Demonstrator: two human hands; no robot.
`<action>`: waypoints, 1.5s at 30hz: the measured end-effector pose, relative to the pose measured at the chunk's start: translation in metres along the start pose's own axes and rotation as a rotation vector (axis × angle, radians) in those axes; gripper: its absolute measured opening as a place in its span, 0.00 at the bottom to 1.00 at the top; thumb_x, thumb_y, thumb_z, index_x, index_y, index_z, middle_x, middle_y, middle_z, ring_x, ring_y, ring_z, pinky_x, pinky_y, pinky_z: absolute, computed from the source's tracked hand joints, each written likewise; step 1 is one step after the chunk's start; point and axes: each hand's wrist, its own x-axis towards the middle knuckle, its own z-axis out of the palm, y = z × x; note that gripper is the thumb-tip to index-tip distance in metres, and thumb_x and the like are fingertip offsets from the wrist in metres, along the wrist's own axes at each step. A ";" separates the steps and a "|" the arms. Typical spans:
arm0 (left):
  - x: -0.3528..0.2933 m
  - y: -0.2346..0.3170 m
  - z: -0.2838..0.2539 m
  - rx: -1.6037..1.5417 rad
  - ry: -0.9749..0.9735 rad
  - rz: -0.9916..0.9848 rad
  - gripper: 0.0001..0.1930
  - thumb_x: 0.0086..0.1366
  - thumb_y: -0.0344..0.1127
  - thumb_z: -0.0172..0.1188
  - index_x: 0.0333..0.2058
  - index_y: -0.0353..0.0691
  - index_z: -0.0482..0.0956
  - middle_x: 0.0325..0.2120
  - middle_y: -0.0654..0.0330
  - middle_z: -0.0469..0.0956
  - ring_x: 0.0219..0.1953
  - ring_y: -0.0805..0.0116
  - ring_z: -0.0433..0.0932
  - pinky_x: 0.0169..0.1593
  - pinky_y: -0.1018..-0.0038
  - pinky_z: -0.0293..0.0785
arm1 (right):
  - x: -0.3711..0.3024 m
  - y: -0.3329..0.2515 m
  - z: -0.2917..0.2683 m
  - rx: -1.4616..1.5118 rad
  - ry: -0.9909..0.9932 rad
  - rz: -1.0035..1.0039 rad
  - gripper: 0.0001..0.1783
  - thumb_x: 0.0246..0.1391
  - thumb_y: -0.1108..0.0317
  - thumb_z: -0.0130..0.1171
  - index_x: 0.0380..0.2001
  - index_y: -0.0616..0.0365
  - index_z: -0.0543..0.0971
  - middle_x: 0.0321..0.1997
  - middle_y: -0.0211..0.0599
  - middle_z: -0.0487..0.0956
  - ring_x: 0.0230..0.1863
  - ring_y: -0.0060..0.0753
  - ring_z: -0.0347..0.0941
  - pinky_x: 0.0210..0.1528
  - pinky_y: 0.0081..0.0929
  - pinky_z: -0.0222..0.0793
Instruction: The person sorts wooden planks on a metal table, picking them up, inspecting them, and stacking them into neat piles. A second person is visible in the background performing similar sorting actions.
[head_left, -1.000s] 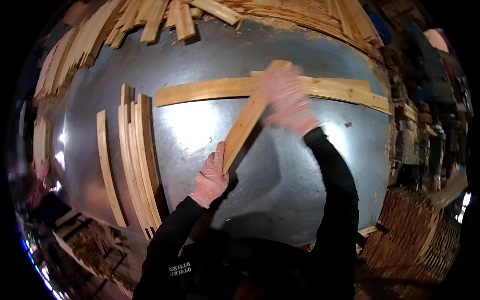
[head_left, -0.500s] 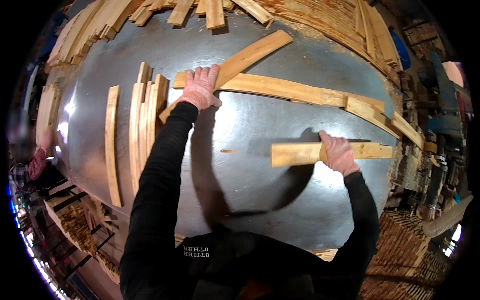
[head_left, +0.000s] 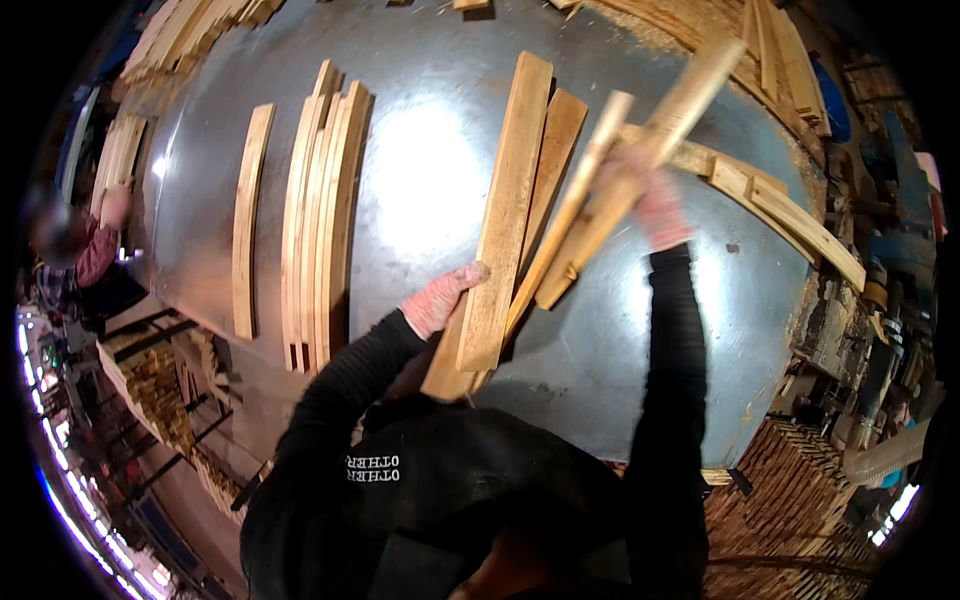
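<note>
our left hand (head_left: 440, 302), near the frame's center, grips a wide board (head_left: 508, 205); our right hand (head_left: 652, 200), blurred, right of center, grips a second board (head_left: 690, 105) slanting to the upper right; slats (head_left: 325, 220) lie left of center on our metal table (head_left: 425, 230).

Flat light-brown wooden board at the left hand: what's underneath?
Another flat brown wooden board emerges at its upper right, brown wood at lower left; whether they join is covered.

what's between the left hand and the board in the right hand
In between: the wide board that the left hand touches, a second board partly hidden by it, and a narrow stick just left of the board in the right hand.
</note>
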 end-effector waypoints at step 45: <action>-0.128 -0.061 -0.056 1.895 1.112 0.303 0.38 0.61 0.51 0.63 0.64 0.40 0.59 0.60 0.42 0.65 0.57 0.44 0.70 0.55 0.50 0.71 | -0.126 0.212 0.183 0.087 -0.048 0.277 0.25 0.56 0.60 0.66 0.51 0.65 0.75 0.38 0.42 0.80 0.36 0.37 0.80 0.41 0.33 0.78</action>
